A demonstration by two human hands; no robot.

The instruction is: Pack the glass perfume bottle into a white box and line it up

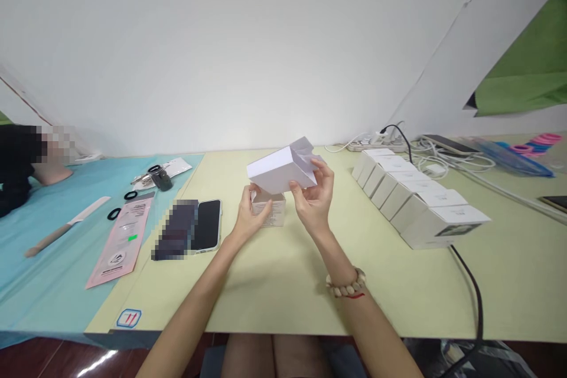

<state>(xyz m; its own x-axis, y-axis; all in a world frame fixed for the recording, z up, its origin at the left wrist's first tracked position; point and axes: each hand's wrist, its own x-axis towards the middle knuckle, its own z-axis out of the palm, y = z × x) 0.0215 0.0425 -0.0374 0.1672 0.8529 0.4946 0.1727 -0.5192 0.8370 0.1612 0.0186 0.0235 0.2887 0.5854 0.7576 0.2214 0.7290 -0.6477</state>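
Note:
My right hand [313, 195] grips a plain white folded box [283, 166] by its right end, where flaps stick out. This box is tilted and held above the table. Just below it, my left hand [252, 215] has its fingers closed around a small printed carton [275, 212] with fine text on its side. The white box hides the carton's upper part, and whether the two touch I cannot tell.
A row of white boxes [411, 201] stands to the right, near cables and a power strip [372, 143]. To the left lie a phone [207, 224], a pink packet [121, 239], a knife [66, 227] and a small jar [160, 178]. A black cable [473, 289] crosses the table's front edge.

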